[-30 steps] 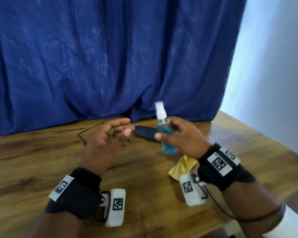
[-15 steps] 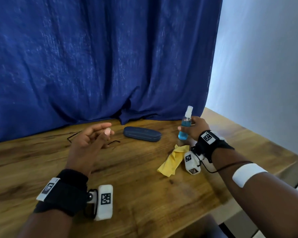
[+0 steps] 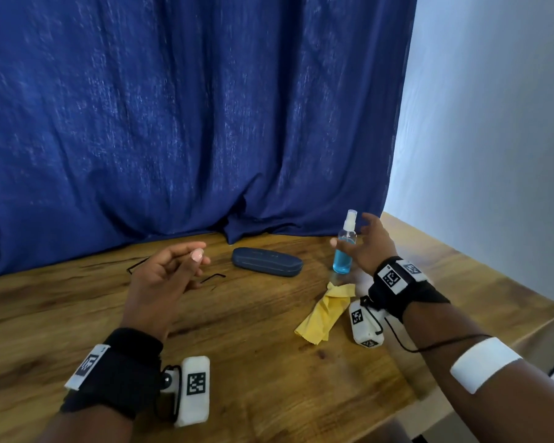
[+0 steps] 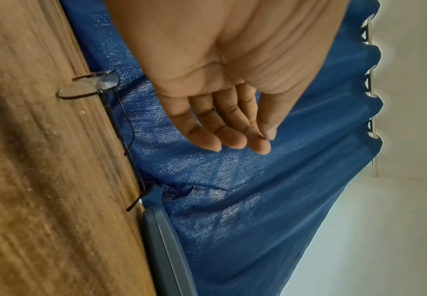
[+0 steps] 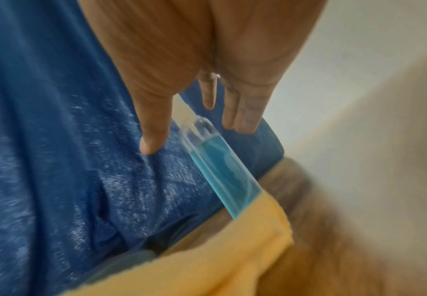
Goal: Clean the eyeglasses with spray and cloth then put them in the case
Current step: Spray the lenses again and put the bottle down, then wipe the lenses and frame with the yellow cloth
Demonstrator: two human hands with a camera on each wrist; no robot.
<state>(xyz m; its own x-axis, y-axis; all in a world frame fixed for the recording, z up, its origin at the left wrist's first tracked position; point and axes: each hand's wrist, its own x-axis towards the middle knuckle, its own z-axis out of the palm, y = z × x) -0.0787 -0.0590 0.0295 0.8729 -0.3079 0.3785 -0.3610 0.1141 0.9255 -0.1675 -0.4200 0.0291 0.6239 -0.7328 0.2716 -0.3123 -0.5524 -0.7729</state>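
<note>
A clear spray bottle [image 3: 344,251] of blue liquid with a white nozzle stands upright on the wooden table [image 3: 253,346]. My right hand [image 3: 365,243] is just beside it with fingers spread, not touching; the bottle [image 5: 217,164] shows past my right fingers [image 5: 154,128]. Thin black eyeglasses [image 3: 213,277] lie on the table, mostly hidden by my left hand [image 3: 179,266], which hovers above them with relaxed fingers and holds nothing. The glasses [image 4: 90,86] lie unfolded in the left wrist view. A closed dark blue case [image 3: 267,266] lies between the hands. A crumpled yellow cloth [image 3: 325,311] lies in front of the bottle.
A blue curtain [image 3: 189,116] hangs along the table's far edge. A pale wall [image 3: 493,139] stands to the right. The table's right edge runs just past my right forearm.
My right hand carried the bottle from the middle to the right, stood it on the table and let go. The left hand stayed above the glasses.
</note>
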